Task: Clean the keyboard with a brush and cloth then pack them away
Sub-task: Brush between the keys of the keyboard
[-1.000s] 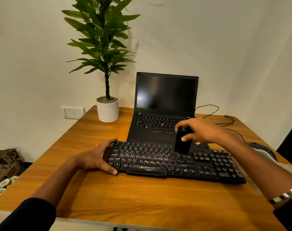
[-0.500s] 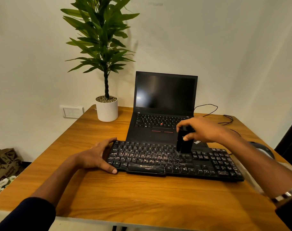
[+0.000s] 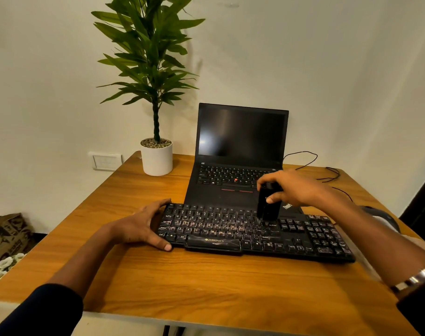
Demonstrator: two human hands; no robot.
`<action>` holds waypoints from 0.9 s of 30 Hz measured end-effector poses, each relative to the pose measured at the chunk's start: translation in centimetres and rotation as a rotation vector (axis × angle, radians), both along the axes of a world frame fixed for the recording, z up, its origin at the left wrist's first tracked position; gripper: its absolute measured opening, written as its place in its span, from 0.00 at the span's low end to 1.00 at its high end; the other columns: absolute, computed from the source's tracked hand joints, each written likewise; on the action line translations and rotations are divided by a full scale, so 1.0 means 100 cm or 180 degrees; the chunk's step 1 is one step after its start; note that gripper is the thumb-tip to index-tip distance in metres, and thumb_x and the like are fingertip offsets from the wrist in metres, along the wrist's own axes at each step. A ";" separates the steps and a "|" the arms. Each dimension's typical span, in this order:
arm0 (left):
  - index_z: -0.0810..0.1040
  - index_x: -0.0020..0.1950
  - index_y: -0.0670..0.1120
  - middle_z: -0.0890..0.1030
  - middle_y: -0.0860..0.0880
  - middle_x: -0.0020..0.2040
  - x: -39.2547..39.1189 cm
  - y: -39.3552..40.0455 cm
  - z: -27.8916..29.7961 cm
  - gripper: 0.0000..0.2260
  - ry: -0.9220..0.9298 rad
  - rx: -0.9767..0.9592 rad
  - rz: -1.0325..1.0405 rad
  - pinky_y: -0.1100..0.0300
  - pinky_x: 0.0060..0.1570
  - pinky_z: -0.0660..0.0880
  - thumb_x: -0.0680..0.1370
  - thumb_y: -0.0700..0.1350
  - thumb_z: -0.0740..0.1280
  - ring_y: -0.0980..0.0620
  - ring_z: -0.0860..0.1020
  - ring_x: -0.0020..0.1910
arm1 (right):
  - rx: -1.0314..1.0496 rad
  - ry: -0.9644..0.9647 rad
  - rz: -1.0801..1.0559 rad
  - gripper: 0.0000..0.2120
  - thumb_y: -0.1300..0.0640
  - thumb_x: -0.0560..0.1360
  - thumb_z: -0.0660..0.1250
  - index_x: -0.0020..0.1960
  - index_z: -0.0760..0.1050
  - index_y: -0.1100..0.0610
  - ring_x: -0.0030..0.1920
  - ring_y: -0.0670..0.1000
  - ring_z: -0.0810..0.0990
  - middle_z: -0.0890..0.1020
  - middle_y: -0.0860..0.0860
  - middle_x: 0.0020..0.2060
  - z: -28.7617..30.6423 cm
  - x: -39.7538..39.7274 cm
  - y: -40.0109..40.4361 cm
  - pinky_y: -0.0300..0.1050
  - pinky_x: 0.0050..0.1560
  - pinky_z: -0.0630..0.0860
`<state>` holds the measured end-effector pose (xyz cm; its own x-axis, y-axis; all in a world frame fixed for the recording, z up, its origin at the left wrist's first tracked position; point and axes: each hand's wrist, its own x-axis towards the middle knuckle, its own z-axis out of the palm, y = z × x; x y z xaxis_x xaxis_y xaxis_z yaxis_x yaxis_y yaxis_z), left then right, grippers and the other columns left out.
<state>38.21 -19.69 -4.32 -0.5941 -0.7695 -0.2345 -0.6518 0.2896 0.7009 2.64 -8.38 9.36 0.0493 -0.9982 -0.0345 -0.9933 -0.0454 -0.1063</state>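
A black keyboard lies across the wooden table, in front of an open laptop. My left hand grips the keyboard's left end, thumb on the front edge and fingers over the back edge. My right hand grips a black brush upright, its lower end on the keys right of the keyboard's middle. No cloth is in view.
A black laptop with a dark screen stands open behind the keyboard. A potted plant in a white pot sits at the back left. Black cables trail at the back right. A dark object lies by my right forearm.
My right hand has shifted the brush slightly right and back along the keys. My left hand has kept its hold on the keyboard's left end.
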 end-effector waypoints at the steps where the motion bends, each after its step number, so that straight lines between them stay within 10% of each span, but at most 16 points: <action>1: 0.49 0.71 0.72 0.60 0.51 0.74 0.000 0.000 -0.001 0.57 0.0017 0.0015 -0.0004 0.42 0.70 0.68 0.52 0.66 0.82 0.46 0.63 0.71 | 0.0019 -0.0031 0.0009 0.14 0.56 0.73 0.70 0.57 0.75 0.44 0.56 0.53 0.75 0.78 0.50 0.58 0.004 0.001 0.000 0.53 0.55 0.76; 7: 0.49 0.72 0.73 0.61 0.51 0.74 0.000 0.002 0.000 0.57 0.0009 -0.0014 0.0060 0.41 0.69 0.68 0.53 0.65 0.82 0.46 0.63 0.72 | -0.0658 -0.0534 0.0204 0.17 0.57 0.73 0.71 0.61 0.74 0.48 0.56 0.52 0.77 0.79 0.51 0.56 0.003 0.043 -0.012 0.40 0.51 0.68; 27: 0.53 0.76 0.61 0.63 0.52 0.68 -0.003 0.009 0.009 0.56 -0.0054 -0.0083 0.0152 0.43 0.70 0.67 0.56 0.61 0.82 0.48 0.63 0.69 | -0.0304 -0.0984 0.0972 0.20 0.59 0.74 0.69 0.64 0.73 0.49 0.64 0.53 0.74 0.77 0.52 0.61 -0.032 0.161 -0.063 0.51 0.64 0.72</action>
